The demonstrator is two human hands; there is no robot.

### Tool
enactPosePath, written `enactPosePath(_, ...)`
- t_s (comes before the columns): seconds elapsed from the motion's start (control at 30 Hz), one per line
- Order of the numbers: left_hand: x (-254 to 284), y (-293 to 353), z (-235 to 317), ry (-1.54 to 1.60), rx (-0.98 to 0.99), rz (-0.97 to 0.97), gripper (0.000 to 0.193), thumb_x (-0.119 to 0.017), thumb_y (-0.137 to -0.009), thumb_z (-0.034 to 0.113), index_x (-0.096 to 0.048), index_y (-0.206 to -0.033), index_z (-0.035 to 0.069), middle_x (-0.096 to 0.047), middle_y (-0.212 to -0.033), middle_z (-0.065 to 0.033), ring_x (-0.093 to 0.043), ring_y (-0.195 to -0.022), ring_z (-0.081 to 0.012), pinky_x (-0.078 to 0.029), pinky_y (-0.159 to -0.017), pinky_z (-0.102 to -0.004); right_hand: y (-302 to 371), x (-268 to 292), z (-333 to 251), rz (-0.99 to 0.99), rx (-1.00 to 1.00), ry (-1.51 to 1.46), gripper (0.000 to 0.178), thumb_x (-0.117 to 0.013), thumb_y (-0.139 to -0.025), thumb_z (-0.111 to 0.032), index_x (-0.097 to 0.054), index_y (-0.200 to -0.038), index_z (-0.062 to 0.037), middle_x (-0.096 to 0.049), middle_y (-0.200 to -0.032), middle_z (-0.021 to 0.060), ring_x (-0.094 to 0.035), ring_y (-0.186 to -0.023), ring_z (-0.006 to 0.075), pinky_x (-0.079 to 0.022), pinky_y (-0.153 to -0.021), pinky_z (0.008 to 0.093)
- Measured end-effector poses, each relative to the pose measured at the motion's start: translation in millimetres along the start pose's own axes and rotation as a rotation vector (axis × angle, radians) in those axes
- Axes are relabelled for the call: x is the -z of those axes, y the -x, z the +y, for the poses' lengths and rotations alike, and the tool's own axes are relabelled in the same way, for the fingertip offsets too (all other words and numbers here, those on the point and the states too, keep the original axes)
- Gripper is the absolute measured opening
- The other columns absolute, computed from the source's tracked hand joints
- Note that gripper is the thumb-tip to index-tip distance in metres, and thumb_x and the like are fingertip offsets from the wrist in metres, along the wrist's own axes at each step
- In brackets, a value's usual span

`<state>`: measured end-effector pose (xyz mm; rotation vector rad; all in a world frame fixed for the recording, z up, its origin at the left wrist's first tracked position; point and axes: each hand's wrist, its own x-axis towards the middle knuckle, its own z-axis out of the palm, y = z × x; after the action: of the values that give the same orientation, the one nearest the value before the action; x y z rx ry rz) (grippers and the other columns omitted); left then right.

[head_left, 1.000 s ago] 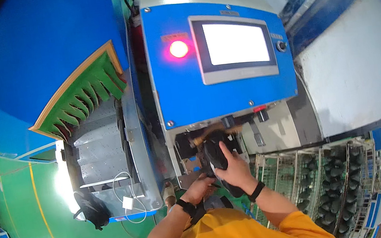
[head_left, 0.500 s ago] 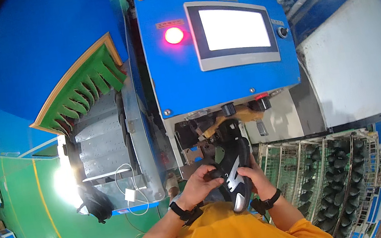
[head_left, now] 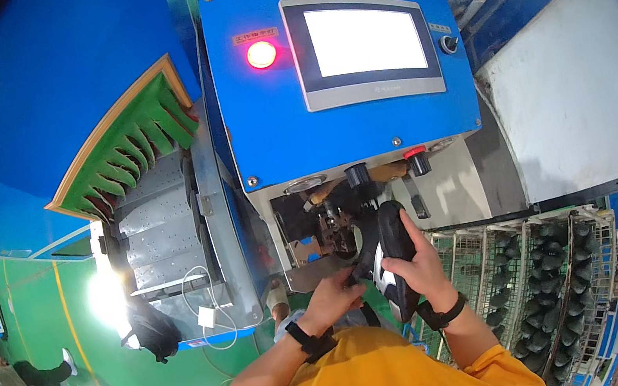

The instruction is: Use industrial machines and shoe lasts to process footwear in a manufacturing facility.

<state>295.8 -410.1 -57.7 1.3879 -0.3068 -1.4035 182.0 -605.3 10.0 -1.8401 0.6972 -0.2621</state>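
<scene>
Presently: black shoe [head_left: 393, 256], upright, gripped by both hands just below the clamp opening [head_left: 333, 225] of the blue machine [head_left: 346, 120]. Right hand [head_left: 414, 265] wrapped around the upper; left hand [head_left: 335, 293] pinching its lower edge. Red lamp [head_left: 261, 54] lit. Wire racks of dark shoes [head_left: 552, 293] to the right. Risk, as judged: fingers near the mechanism could be nipped; a slack grip could drop the shoe.

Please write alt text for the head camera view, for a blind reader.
Both hands, left hand and right hand, hold a black shoe before a blue machine with a lit red lamp and white screen.
</scene>
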Motion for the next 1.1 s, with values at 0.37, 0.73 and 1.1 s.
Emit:
enactPosePath(0.37,17,-72,-38,0.378,0.117,-0.134,0.024,-0.066,-0.094,0.014,-0.065,-0.112,-0.001,-0.071,-0.094,-0.0097,-0.07,-0.067,-0.0191,-0.059,-0.064,-0.0328,-44,-59,-23,-0.107,-0.073,0.916,0.1,-0.075,-0.08,-0.031,-0.024,-0.165,-0.0288,-0.056,-0.122,0.0272,-0.063,-0.104,0.0509,-0.054,-0.088,0.0537)
enactPosePath(0.73,60,-42,-60,0.191,0.102,0.035,0.028,-0.052,-0.105,0.025,-0.064,-0.111,0.0,-0.068,-0.105,-0.0106,-0.069,-0.09,-0.0211,-0.056,-0.076,-0.0348,-71,-80,-18,0.065,-0.039,0.894,0.088,-0.071,-0.086,-0.028,-0.029,-0.162,-0.0167,-0.051,-0.129,0.0362,-0.062,-0.108,0.0552,-0.054,-0.087,0.0582)
enactPosePath(1.1,57,-17,-36,0.043,0.043,-0.052,0.034,-0.055,-0.103,0.027,-0.062,-0.119,-0.002,-0.069,-0.113,-0.0105,-0.069,-0.085,-0.0202,-0.056,-0.073,-0.0324,-8,-80,14,0.253,0.306,0.861,0.087,-0.072,-0.091,-0.029,-0.028,-0.162,-0.0073,-0.039,-0.14,0.0431,-0.053,-0.116,0.0596,-0.05,-0.093,0.0591)
